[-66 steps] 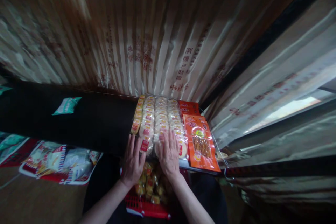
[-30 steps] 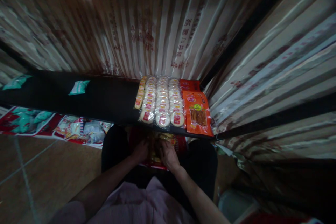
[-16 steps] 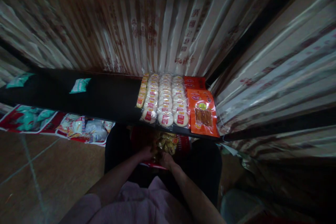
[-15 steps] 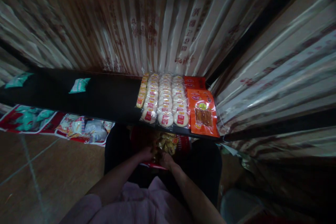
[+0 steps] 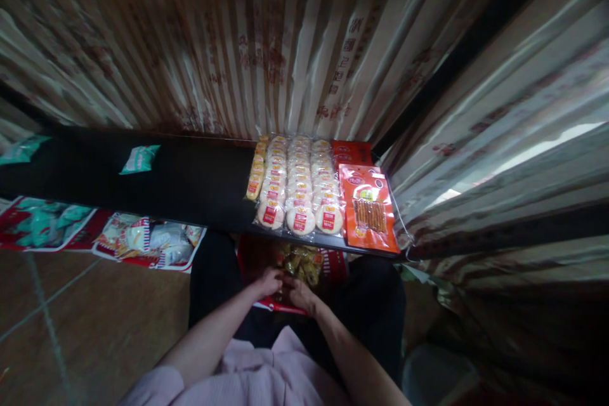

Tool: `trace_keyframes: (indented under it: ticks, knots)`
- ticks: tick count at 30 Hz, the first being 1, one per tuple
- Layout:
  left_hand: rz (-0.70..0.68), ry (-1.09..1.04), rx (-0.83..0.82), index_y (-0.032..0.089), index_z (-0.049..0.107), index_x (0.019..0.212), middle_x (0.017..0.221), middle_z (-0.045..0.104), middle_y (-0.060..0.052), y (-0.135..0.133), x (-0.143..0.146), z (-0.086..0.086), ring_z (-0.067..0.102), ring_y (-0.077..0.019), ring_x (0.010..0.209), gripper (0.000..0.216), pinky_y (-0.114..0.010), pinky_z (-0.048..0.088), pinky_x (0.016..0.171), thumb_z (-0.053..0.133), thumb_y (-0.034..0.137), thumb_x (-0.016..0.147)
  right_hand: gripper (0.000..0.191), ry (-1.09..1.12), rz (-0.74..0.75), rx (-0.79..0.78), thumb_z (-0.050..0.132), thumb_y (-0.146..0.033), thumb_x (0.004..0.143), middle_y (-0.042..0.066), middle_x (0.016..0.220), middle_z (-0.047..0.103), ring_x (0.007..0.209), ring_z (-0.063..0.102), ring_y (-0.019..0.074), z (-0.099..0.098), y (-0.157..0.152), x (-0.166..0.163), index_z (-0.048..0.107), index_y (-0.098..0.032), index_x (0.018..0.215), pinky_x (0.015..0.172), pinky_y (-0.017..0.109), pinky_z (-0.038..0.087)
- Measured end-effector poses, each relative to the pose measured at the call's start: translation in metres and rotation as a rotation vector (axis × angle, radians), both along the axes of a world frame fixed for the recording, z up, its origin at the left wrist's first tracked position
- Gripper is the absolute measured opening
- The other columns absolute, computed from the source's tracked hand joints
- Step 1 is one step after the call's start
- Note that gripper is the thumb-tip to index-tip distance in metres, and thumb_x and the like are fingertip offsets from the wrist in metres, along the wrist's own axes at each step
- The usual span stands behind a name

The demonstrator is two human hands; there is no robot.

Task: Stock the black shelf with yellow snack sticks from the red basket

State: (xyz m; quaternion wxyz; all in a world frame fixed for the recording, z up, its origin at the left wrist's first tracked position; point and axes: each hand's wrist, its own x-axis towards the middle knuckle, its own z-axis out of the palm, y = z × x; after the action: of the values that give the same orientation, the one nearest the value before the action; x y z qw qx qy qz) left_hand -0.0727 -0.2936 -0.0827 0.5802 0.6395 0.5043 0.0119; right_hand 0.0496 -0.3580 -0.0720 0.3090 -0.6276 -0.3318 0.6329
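Note:
Low between my knees, my left hand [image 5: 270, 281] and my right hand [image 5: 301, 295] meet over the near part of a red box [image 5: 248, 258]. Fingers of both hands are curled and close together; dim light hides what they hold, if anything. Just beyond my right hand, small shiny yellow-brown packets [image 5: 303, 261] lie in the box. On the black shelf [image 5: 200, 171] above it stand rows of wrapped round white crackers [image 5: 300, 193], with a narrow row of yellowish ones [image 5: 255, 174] at their left. Orange snack bags [image 5: 369, 209] lie to the right of these.
Two teal packets, one nearer [image 5: 139, 159] and one farther left [image 5: 23, 150], lie on the shelf. Below it are a box of teal packets [image 5: 47, 225] and a box of white packets [image 5: 147, 238]. A pleated curtain [image 5: 285, 44] hangs behind, a dark post [image 5: 428, 89] at right.
Dark golden packets showed between my hands earlier; now my hands are closer together and those packets are not visible there. The view has shifted slightly and become brighter.

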Motion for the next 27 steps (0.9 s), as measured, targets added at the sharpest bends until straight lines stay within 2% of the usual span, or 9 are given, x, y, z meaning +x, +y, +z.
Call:
trace_keyframes:
  ticks: [4,9,12,15,17,21,24,27]
  knots:
    - [0.163,0.04,0.136,0.014,0.07,0.079,0.098,0.064,-0.008,0.003,-0.005,0.009,0.056,-0.021,0.101,0.021,-0.031,0.04,0.094,0.055,0.006,0.066,0.037,0.198,-0.084,0.002,0.072,-0.029,0.058,0.004,0.088,0.071,0.093,0.063,0.025,0.008,-0.002,-0.005,0.07,-0.02,0.094,0.081,0.039,0.049]
    - [0.35,0.037,0.145,0.013,0.066,0.068,0.073,0.066,-0.006,0.008,-0.01,0.013,0.062,-0.019,0.083,0.011,-0.031,0.045,0.082,0.057,0.007,0.069,0.041,0.21,-0.264,0.068,0.073,-0.025,0.055,0.007,0.103,0.069,0.108,0.058,0.0256,0.014,-0.006,-0.01,0.069,-0.019,0.095,0.09,0.038,0.045]
    - [0.44,-0.022,0.099,0.013,0.065,0.067,0.06,0.064,-0.002,0.007,-0.011,0.019,0.063,-0.0164,0.069,0.009,-0.028,0.047,0.072,0.058,0.01,0.071,0.035,0.243,-0.491,0.005,0.073,-0.024,0.056,0.006,0.098,0.07,0.094,0.063,0.021,0.013,-0.008,-0.014,0.067,-0.018,0.091,0.08,0.032,0.051]
    - [0.495,-0.122,0.043,0.012,0.065,0.072,0.063,0.067,-0.003,0.001,-0.013,0.029,0.064,-0.0141,0.064,0.01,-0.024,0.048,0.066,0.056,0.016,0.075,0.028,0.281,-0.73,-0.073,0.076,-0.021,0.057,0.003,0.077,0.069,0.071,0.066,0.0155,0.011,-0.007,-0.018,0.062,-0.018,0.081,0.062,0.025,0.053]
    - [0.51,-0.182,0.01,0.012,0.064,0.074,0.067,0.069,-0.004,-0.004,-0.015,0.034,0.065,-0.0131,0.064,0.011,-0.023,0.048,0.065,0.055,0.018,0.076,0.027,0.327,-0.772,-0.092,0.077,-0.02,0.06,0.002,0.07,0.068,0.064,0.065,0.0135,0.013,-0.006,-0.018,0.058,-0.018,0.08,0.056,0.022,0.053]
    - [0.51,-0.287,-0.029,0.013,0.065,0.071,0.066,0.067,-0.002,-0.013,-0.018,0.036,0.063,-0.0132,0.064,0.008,-0.024,0.049,0.066,0.061,0.021,0.071,0.023,0.525,-0.698,-0.116,0.073,-0.02,0.069,0.002,0.067,0.067,0.064,0.067,0.0137,0.022,-0.006,-0.016,0.054,-0.017,0.082,0.061,0.023,0.055]
    - [0.442,-0.309,0.08,0.014,0.063,0.064,0.072,0.063,-0.003,-0.017,-0.019,0.034,0.06,-0.0131,0.067,0.002,-0.025,0.049,0.065,0.063,0.015,0.065,0.025,0.57,-0.707,-0.125,0.07,-0.016,0.071,-0.001,0.063,0.066,0.059,0.067,0.0133,0.031,-0.005,-0.014,0.051,-0.018,0.086,0.061,0.025,0.056]
    - [0.317,-0.304,0.23,0.014,0.061,0.058,0.079,0.057,-0.004,-0.021,-0.018,0.033,0.058,-0.0132,0.072,0.007,-0.024,0.048,0.065,0.059,0.01,0.063,0.033,0.55,-0.74,-0.106,0.072,-0.014,0.067,-0.004,0.058,0.063,0.052,0.063,0.0118,0.036,-0.006,-0.014,0.049,-0.019,0.089,0.055,0.024,0.054]
